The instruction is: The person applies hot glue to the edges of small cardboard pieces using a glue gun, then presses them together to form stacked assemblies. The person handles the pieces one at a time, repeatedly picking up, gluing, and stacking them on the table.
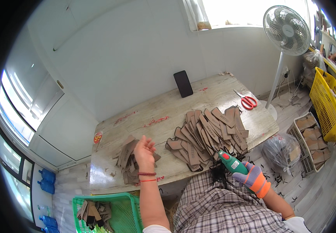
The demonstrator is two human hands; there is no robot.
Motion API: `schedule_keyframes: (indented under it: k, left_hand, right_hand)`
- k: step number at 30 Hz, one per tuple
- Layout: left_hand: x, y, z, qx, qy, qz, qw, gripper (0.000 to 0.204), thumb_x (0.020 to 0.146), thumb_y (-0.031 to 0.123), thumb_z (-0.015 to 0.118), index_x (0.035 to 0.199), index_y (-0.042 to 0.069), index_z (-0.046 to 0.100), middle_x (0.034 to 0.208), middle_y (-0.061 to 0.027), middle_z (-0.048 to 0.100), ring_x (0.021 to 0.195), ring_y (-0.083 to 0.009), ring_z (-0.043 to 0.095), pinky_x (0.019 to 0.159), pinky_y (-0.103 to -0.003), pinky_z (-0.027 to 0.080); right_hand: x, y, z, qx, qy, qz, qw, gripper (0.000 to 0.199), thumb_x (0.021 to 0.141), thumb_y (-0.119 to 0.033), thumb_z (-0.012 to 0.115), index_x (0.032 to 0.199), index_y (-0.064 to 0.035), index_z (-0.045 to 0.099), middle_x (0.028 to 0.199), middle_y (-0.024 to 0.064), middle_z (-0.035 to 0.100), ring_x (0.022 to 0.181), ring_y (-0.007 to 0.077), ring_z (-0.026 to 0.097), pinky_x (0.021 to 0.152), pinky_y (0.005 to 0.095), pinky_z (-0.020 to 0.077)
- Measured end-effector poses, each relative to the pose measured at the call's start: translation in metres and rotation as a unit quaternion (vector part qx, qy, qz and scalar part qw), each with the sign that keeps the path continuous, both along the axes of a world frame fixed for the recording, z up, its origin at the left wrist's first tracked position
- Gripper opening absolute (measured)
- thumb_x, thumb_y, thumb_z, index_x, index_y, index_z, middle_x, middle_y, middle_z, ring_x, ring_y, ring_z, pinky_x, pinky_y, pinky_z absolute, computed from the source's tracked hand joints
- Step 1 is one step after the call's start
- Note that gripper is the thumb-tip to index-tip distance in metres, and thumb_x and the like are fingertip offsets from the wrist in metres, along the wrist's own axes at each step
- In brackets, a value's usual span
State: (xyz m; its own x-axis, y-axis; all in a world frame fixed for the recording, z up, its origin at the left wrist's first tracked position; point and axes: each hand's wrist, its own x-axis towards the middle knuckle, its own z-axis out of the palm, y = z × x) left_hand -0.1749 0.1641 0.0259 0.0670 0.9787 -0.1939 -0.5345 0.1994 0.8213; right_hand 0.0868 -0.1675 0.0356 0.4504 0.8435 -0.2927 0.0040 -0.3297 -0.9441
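My bare left hand point(144, 151) is over the right side of a small pile of brown flat pieces point(126, 157), its fingers loosely extended. It shows nothing in its grasp. My right hand point(256, 180), in a purple and orange glove, is wrapped round a green handheld power tool point(233, 164) with a red button. The tool's narrow tip points toward the near edge of a larger spread of brown, dark-edged cut pieces point(208, 134). A tangle of black trimmings point(220, 176) lies below the tip, on the plaid cloth over my lap.
Red-handled scissors point(248, 102) and a propped black phone point(183, 84) are on the worn table point(137, 120). A green basket point(125, 213) with pieces stands at lower left. On the right are a fan point(287, 31), a filled plastic bag point(282, 151), a white crate point(305, 163) and a yellow crate point(329, 105).
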Motion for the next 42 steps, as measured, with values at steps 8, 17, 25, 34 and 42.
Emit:
schedule_keyframes:
  k: [8, 17, 25, 34, 42]
  left_hand:
    - [0.082, -0.050, -0.083, 0.117, 0.610, 0.055, 0.781, 0.040, 0.076, 0.024, 0.076, 0.097, 0.002, 0.050, 0.091, -0.0167, 0.063, 0.085, -0.0368, 0.062, 0.074, -0.045, 0.048]
    - [0.093, -0.046, -0.091, 0.084, 0.619, 0.068, 0.778, 0.030, 0.080, 0.023, 0.073, 0.091, 0.002, 0.053, 0.090, -0.0113, 0.061, 0.082, -0.0332, 0.060, 0.072, -0.044, 0.047]
    - [0.092, -0.057, -0.045, 0.240, 0.348, 0.204, 0.883, 0.015, 0.088, 0.010, 0.065, 0.089, -0.002, 0.057, 0.083, -0.0089, 0.063, 0.069, -0.0167, 0.056, 0.067, -0.030, 0.046]
    - [0.099, -0.116, 0.026, 0.148, -0.035, 0.001, 0.988, 0.010, 0.087, 0.003, 0.067, 0.095, 0.003, 0.061, 0.085, -0.0008, 0.064, 0.074, -0.0078, 0.057, 0.066, -0.021, 0.045]
    - [0.139, -0.139, -0.001, 0.094, -0.070, -0.059, 0.991, 0.010, 0.086, 0.005, 0.069, 0.091, 0.008, 0.061, 0.085, 0.0000, 0.066, 0.073, -0.0083, 0.060, 0.064, -0.022, 0.045]
  right_hand:
    - [-0.002, 0.002, 0.003, -0.008, -0.008, 0.006, 1.000, 0.054, 0.076, -0.029, 0.082, 0.115, 0.0010, 0.059, 0.076, 0.0031, 0.064, 0.056, 0.0061, 0.056, 0.050, 0.0218, 0.0450]
    - [-0.007, 0.011, 0.000, -0.022, -0.046, 0.030, 0.998, 0.058, 0.074, -0.035, 0.083, 0.114, 0.0003, 0.061, 0.071, 0.0027, 0.064, 0.056, 0.0059, 0.056, 0.053, 0.0219, 0.0471]
    - [-0.001, 0.015, 0.003, -0.003, -0.047, 0.027, 0.999, 0.057, 0.074, -0.037, 0.082, 0.113, -0.0006, 0.062, 0.071, 0.0024, 0.065, 0.059, 0.0078, 0.059, 0.055, 0.0235, 0.0484]
    - [-0.011, 0.031, 0.021, 0.031, -0.063, 0.034, 0.997, 0.060, 0.074, -0.037, 0.082, 0.117, -0.0004, 0.060, 0.076, 0.0052, 0.068, 0.063, 0.0079, 0.062, 0.060, 0.0243, 0.0504]
    - [-0.005, 0.019, 0.032, 0.026, -0.023, 0.000, 0.999, 0.050, 0.076, -0.031, 0.082, 0.112, -0.0030, 0.061, 0.071, -0.0002, 0.062, 0.056, 0.0041, 0.052, 0.052, 0.0213, 0.0442]
